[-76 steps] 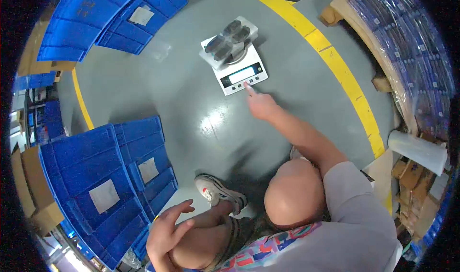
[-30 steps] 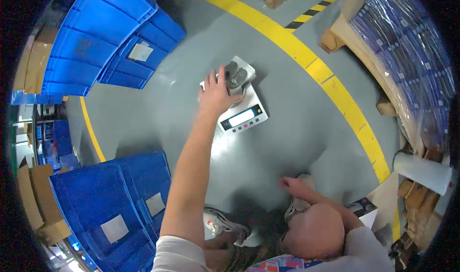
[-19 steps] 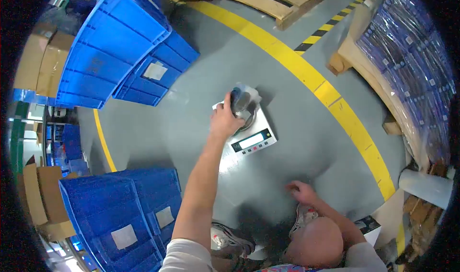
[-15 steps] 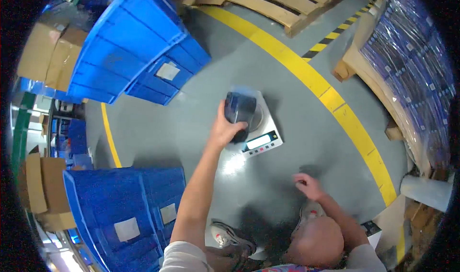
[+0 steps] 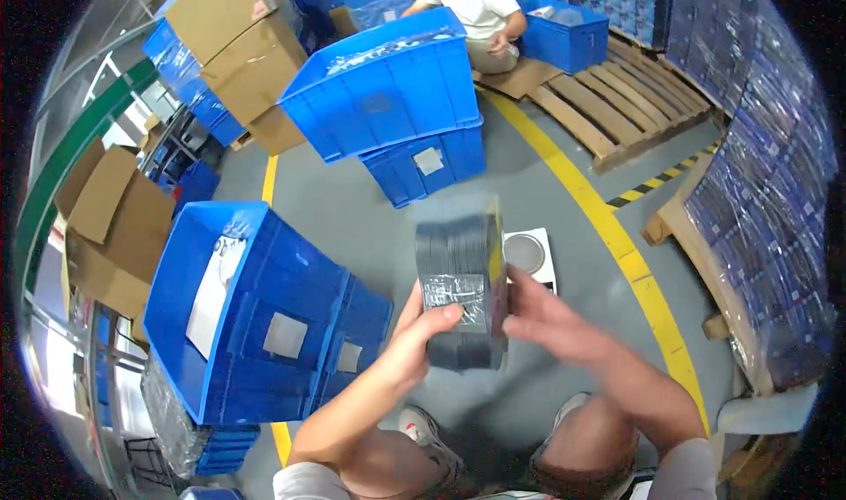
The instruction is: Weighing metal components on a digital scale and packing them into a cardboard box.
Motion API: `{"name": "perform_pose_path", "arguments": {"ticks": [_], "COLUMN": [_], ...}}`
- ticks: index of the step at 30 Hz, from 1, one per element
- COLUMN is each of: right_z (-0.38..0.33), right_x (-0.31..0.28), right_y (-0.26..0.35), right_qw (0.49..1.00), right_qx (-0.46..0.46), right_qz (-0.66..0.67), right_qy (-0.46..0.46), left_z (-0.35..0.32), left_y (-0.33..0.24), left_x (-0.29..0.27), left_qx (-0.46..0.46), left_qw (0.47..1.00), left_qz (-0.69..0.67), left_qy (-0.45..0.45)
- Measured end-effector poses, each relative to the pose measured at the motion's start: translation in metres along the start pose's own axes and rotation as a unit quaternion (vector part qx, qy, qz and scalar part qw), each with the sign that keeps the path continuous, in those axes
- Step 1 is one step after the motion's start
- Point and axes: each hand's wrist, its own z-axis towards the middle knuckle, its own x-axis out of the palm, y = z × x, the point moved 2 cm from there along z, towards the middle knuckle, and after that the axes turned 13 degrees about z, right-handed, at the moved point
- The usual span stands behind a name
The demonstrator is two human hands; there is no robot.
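A thick bundle of thin black pieces (image 5: 456, 246), packed face to face with a shiny clear band or film across it, is held upright in front of me. My left hand (image 5: 414, 337) grips its left side, the thumb lying across the front. My right hand (image 5: 555, 315), slightly blurred, has its fingers against the bundle's right side. Behind the right hand, a white weighing scale (image 5: 526, 251) with a round metal pan stands on the floor, partly hidden by the hand and the bundle. Nothing shows on the visible part of the pan.
Stacked blue bins stand at left (image 5: 247, 324) and ahead (image 5: 397, 95). Cardboard boxes (image 5: 247, 59) rise behind them. A yellow floor line (image 5: 608, 222) curves along the right, beside film-wrapped stacks (image 5: 749, 192). Beyond a wooden pallet (image 5: 617, 103), a person (image 5: 480, 11) sits near another blue bin (image 5: 568, 42).
The black bundle has left the scale and come up nearer to me. My right hand has risen from beside my knee to the bundle. My view has tilted up, showing another person.
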Motion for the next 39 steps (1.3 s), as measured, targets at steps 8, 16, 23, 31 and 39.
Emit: {"name": "perform_pose_path", "arguments": {"ticks": [8,16,23,31,39], "right_z": [0.003,-0.003,-0.026,-0.039,-0.044], "right_x": [0.05,0.047,0.014,0.001,0.0], "right_y": [-0.034,-0.048,-0.066,-0.059,-0.056], "right_qw": [0.996,0.996,0.986,0.974,0.942], "right_qx": [-0.015,0.008,0.1,0.127,0.189], "right_qz": [-0.064,-0.074,0.0,0.099,0.251], "right_qy": [-0.067,-0.055,-0.135,-0.156,-0.121], "left_z": [-0.041,-0.044,-0.028,-0.008,0.005], "left_y": [-0.002,0.017,0.05,0.058,0.081], "left_x": [-0.012,-0.021,-0.015,-0.021,-0.019], "left_qx": [0.062,0.096,-0.043,-0.034,-0.198], "left_qw": [0.995,0.982,0.994,0.969,0.96], "left_qz": [0.045,0.159,0.097,0.217,-0.082], "left_qy": [-0.061,-0.02,0.025,0.114,0.181]}}
